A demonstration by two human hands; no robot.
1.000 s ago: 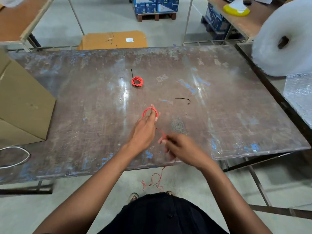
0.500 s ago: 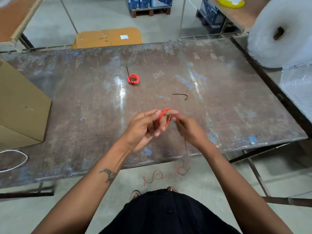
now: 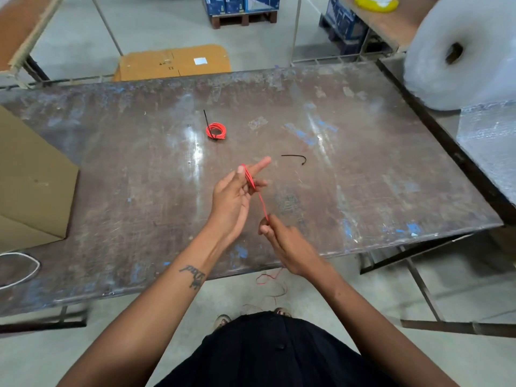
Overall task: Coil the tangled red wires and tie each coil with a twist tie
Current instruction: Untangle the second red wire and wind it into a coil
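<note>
Above the worktop (image 3: 363, 191), the left hand (image 3: 233, 201) held red wire (image 3: 250, 180) looped around its fingers (image 3: 259, 165), which stayed mostly straight, thumb pressing the loops. From there one strand ran down to the right hand (image 3: 284, 241), pinched between thumb and forefinger. Farther back lay a tied coil (image 3: 216, 131) and a loose tie (image 3: 294, 157).
</note>
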